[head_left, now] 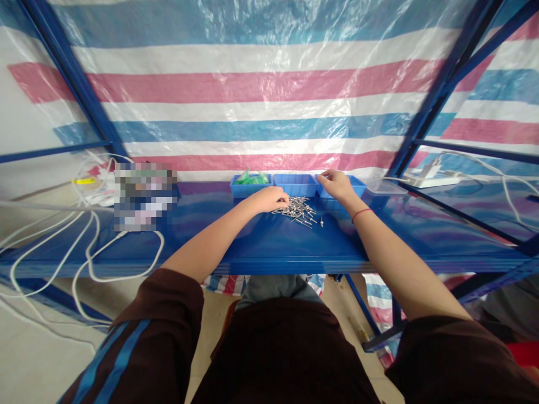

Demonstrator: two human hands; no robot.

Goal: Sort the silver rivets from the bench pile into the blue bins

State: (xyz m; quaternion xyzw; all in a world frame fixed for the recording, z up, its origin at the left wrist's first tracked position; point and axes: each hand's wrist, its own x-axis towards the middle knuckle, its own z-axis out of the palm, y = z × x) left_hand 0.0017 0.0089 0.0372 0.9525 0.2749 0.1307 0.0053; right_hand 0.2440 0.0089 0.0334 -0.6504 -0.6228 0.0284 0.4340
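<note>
Silver rivet-like pieces (300, 209) lay in a loose heap on the blue counter (269, 241), in front of the middle bin (295, 182), with one stray piece (321, 222) just apart from them on the right. The left hand (268, 200) was at the heap's left edge, fingers curled and thumb drawn close; whether that grip had hold of a piece I could not tell. The right hand (338, 185) was over the left part of the right bin (359, 187), its thumb and fingertips nearly together, and anything pinched there was too small or hidden to make out. Green crinkled material (251, 178) showed in the left bin (241, 192).

Such slim pieces, I judged, called for a light fingertip pinch, taken from the heap's rim first, since one drawn from the middle could have dragged its crossed neighbours along. A left hand held low against the heap would have kept pieces from rolling off.

As for direction, the heap had no shared axis: its pieces crossed at many angles. A few at the near edge slanted from far left to near right. The stray piece had its long axis running roughly front to back, its thicker end apparently on the near side and its thin end toward the bins.
</note>
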